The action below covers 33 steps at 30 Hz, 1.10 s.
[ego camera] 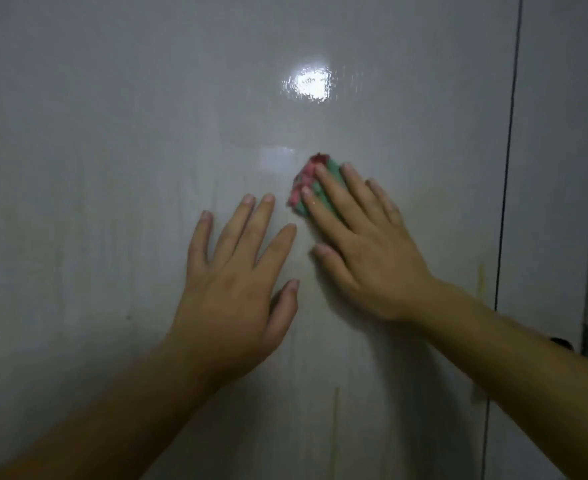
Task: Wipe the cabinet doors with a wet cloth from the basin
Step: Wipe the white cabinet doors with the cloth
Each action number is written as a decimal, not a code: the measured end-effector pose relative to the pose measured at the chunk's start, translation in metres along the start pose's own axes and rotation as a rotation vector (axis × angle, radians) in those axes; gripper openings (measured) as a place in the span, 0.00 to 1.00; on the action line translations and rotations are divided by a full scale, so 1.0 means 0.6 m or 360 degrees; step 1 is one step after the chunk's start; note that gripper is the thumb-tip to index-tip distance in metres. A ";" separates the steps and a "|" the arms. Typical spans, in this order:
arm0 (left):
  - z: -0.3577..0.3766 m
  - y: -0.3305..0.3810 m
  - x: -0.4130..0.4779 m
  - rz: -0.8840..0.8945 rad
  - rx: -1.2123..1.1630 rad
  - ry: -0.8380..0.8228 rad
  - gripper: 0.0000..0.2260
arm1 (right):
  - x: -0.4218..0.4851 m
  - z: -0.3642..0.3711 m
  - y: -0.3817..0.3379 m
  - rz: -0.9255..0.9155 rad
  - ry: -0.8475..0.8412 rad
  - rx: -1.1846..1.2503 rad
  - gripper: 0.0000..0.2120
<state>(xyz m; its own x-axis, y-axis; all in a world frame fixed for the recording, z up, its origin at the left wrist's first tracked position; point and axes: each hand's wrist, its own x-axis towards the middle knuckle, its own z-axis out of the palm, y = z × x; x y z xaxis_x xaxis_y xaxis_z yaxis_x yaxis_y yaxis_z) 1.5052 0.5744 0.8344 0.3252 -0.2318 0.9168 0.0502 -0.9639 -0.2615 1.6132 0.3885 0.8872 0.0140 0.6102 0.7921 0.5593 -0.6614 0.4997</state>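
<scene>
Single wide-angle head view. Facing straight onto a glossy cabinet door point(119, 140), sitting close: the door is filling almost the whole frame. Left hand point(230, 292) and right hand point(372, 258) are stretching up from the lower corners. A door seam point(509, 168) is running down the right side.

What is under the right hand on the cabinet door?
A green and pink cloth, which the right hand presses against the cabinet door. Only its upper left part shows past the fingers; the hand covers the rest.
</scene>
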 end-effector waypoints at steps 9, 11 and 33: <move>-0.027 -0.079 -0.056 -0.0328 0.0305 -0.0009 0.30 | 0.075 -0.013 -0.028 0.0516 0.0180 0.0140 0.31; -0.029 -0.096 -0.073 -0.0369 0.0294 -0.0029 0.30 | 0.055 0.002 -0.079 0.0122 0.0068 0.0043 0.31; -0.090 -0.267 -0.171 -0.0514 0.0164 -0.0006 0.32 | 0.212 -0.006 -0.231 0.0024 0.0167 0.0025 0.32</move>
<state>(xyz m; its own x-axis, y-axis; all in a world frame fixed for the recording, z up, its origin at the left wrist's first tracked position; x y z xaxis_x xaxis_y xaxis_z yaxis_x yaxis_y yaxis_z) 1.4130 0.7454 0.7984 0.2802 0.0839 0.9563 0.2464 -0.9691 0.0128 1.5345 0.5562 0.9201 -0.0638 0.5507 0.8322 0.5729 -0.6626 0.4824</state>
